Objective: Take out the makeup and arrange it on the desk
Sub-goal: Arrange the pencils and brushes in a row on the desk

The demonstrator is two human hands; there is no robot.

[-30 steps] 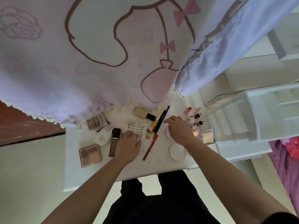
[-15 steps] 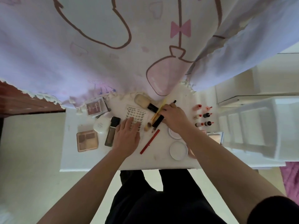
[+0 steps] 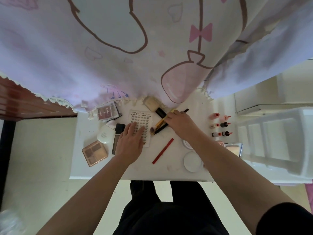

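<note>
Arranging stage, with the makeup already out on the white desk [image 3: 88, 168]. We see the right hand [image 3: 182, 123] curled round a bundle of slim yellow- and black-handled brushes [image 3: 159, 123], whose tips jut out just left of the grip. The left hand [image 3: 131, 144] lies flat, fingers straight, on the white card of false lashes [image 3: 143, 117]. A thin red pencil [image 3: 163, 150] lies apart, below the grip. Next, we judge, the bundle wants laying down in line, released gently so nothing rolls.
</note>
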